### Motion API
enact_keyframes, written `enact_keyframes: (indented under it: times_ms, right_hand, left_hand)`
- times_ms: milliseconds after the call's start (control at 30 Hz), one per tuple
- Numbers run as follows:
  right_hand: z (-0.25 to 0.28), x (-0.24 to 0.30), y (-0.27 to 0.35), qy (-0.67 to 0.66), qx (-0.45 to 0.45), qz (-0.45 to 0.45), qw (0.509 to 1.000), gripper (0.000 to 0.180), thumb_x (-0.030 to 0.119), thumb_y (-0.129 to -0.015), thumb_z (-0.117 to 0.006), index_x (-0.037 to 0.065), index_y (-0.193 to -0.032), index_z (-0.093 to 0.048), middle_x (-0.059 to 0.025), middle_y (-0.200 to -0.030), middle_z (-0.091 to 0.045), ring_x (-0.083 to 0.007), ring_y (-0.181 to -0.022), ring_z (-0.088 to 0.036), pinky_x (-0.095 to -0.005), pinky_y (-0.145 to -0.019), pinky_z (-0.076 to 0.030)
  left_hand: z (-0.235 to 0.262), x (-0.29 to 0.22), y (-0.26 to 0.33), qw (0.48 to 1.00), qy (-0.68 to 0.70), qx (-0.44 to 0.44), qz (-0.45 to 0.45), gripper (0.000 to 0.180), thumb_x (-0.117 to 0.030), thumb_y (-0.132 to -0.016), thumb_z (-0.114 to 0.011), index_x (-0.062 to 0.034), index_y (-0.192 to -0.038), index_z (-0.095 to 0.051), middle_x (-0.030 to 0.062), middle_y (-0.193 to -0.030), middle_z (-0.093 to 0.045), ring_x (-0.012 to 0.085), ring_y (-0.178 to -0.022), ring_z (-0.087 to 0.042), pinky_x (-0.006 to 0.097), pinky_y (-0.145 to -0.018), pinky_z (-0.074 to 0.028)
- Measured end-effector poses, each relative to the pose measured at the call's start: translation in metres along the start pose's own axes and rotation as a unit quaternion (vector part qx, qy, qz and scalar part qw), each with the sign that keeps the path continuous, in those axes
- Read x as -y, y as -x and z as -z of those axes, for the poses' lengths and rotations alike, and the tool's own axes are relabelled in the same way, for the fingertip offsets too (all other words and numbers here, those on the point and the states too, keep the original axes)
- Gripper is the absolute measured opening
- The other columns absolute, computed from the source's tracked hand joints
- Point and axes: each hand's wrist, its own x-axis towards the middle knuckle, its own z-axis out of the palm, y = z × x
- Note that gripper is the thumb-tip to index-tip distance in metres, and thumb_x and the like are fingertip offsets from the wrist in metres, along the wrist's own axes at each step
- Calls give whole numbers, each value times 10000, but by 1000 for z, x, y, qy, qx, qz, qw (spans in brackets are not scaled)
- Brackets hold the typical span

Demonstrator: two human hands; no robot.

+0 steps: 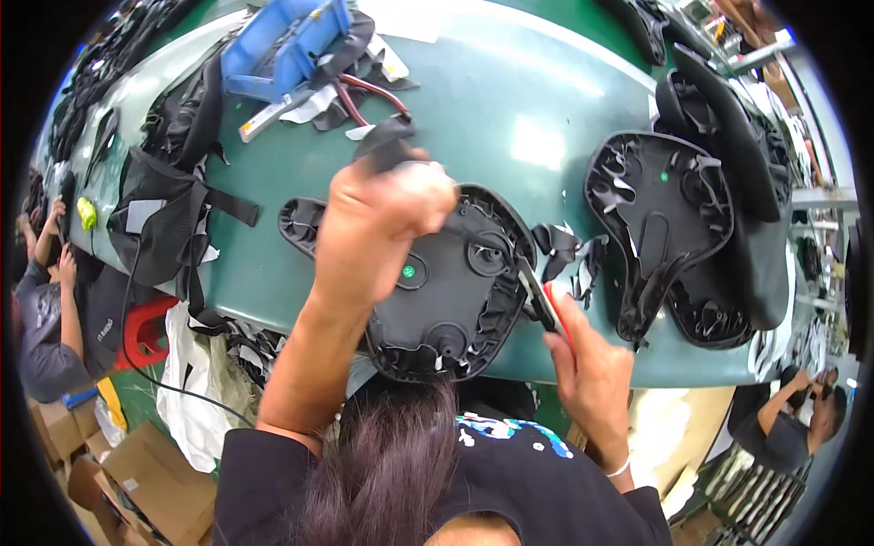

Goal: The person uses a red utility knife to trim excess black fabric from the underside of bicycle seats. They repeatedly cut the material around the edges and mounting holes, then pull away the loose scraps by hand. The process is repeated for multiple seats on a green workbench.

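Note:
A black saddle-shaped seat (387, 300) lies underside up in front of me, with dark fabric gathered around the rim of its plastic base. My left hand (387, 205), blurred by motion, is closed above the seat. Black fabric (387, 146) sticks out of that fist, and a dark strip seems to run from it toward the seat's right edge. In my right hand (592, 364) is a red-handled knife (557, 314), its blade touching or very close to the seat's right rim. Cut black fabric scraps (560, 250) lie just beyond the knife.
More black seats (660, 205) are stacked at the right of the green table (492, 100). A blue bin (282, 50) and brown-handled pliers-like tool (350, 100) sit at the back left, near black fabric pieces (150, 205). Co-workers (59, 309) are at both sides; cardboard boxes (159, 478) stand lower left.

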Motion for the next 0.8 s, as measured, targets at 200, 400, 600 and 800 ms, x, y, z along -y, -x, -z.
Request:
enact_keyframes:
  times_ms: [200, 400, 600, 800]
  right_hand:
    - [8, 4, -61, 168, -24, 46, 984, 501, 190, -881, -597, 183, -1365, -468, -87, -598, -563, -272, -455, -551, -382, -431, -402]
    - [13, 14, -31, 156, 29, 60, 986, 537, 216, -841, -650, 207, -1358, -506, -88, -539, -539, -272, -427, -538, -398, -415, -372]
    - [52, -24, -138, 228, 96, 224, 943, 437, 167, -825, -636, 252, -1252, -602, -49, -626, -521, -242, -589, -517, -367, -608, -397]
    - [68, -23, -139, 272, 159, 269, 910, 407, 148, -855, -622, 252, -1248, -601, -27, -598, -467, -193, -580, -468, -344, -646, -340]
  left_hand:
    - [3, 0, -59, 612, -723, 108, -301, 134, -74, -687, -682, -24, -794, -620, 82, -697, -529, 190, -678, -536, 311, -666, -430]
    - [40, 5, -65, 936, -320, -135, -55, 211, -188, -868, -621, 4, -802, -679, 43, -816, -627, 138, -823, -546, 288, -820, -408]
    - [8, -7, 14, 984, -95, -122, 84, 438, -299, -998, -425, 56, -957, -678, 127, -1096, -648, 199, -1105, -546, 302, -974, -379]
    - [40, -71, 24, 953, -208, 101, -195, 485, -315, -993, -331, -92, -586, -474, 39, -579, -486, 206, -731, -411, 392, -721, -349]
